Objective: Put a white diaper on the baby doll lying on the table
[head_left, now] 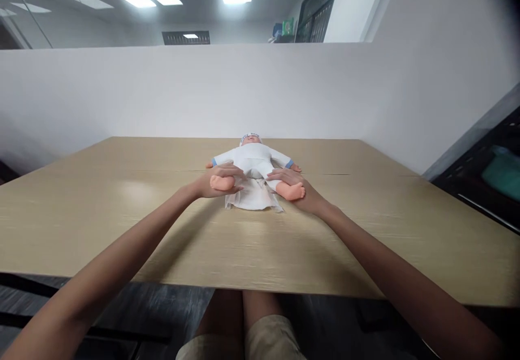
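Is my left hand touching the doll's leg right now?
Touching. The head view shows the left hand wrapped around the doll at one leg, fingers curled over it just above the foot, with no gap visible.

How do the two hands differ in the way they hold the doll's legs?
The left hand curls around the doll's leg on its side, with the bare foot resting against the palm; the right hand lies flatter, fingers over the other leg, that foot sticking out above it. The left hand sits beside the white cloth; the right hand reaches across its edge. Both hands touch the doll, which lies face up on the wooden table.
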Demonstrator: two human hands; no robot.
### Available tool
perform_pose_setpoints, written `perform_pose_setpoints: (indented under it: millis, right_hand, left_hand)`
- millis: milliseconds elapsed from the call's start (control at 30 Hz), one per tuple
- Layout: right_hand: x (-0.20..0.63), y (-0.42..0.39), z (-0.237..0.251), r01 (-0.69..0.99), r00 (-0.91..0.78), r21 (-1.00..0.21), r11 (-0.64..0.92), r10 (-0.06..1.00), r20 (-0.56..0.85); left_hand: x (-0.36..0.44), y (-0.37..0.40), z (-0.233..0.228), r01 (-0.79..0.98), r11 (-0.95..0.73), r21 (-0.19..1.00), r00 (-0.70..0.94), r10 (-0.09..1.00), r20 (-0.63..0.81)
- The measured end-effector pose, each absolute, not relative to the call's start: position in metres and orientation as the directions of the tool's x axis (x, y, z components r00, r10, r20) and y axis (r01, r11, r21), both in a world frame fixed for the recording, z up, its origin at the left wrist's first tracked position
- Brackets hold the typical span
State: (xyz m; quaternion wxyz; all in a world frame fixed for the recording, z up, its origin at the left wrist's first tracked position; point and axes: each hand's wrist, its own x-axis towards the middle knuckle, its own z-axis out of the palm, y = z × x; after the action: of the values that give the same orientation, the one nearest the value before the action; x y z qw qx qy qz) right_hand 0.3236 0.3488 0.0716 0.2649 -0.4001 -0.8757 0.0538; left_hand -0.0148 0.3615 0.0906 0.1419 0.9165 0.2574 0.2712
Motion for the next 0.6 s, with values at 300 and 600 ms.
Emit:
perform_pose_setpoints:
  millis: [300, 600]
  right_hand:
    - [0.353, 0.363, 0.027, 0.465, -0.779, -0.106, 0.879, 0.463, 0.423]
    - [0.353, 0.364, 0.020, 0.494, -0.797, -0.026, 0.869, 0.465, 0.386]
  left_hand:
    - [-0.052, 0.368, 0.031, 0.356, -0.897, 0.263, 0.837, 0.431, 0.336]
    - [-0.057, 0.371, 0.021, 0.359, -0.903, 0.235, 0.862, 0.417, 0.288]
